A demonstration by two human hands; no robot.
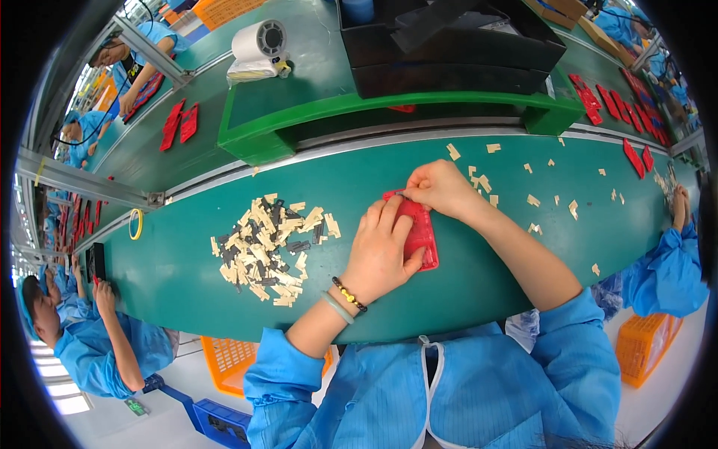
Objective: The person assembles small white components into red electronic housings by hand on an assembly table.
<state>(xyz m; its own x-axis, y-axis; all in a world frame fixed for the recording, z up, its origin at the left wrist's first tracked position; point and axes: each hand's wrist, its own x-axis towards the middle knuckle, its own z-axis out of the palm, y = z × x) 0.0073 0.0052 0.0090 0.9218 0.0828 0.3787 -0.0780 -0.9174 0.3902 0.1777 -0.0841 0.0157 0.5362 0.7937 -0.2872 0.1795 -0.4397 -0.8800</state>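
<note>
A flat red plastic casing (425, 241) lies on the green work table in front of me. My left hand (383, 241) lies across its left side, with the fingers over the face and the thumb at the lower edge, gripping it. At the casing's top end my right hand (443, 187) is closed in a pinch. A small dark bit shows by those fingertips, too small to name. Left of my left hand is a loose pile of small cream and black plastic pieces (262, 247). More cream pieces (484, 182) are scattered to the right of my right hand.
A green raised shelf (314, 112) stands beyond the table, bearing a black bin (449, 71) and a white roll (259, 41). A yellow ring (135, 224) lies at the left. Red casings (633, 159) sit at the right. Co-workers sit on both sides.
</note>
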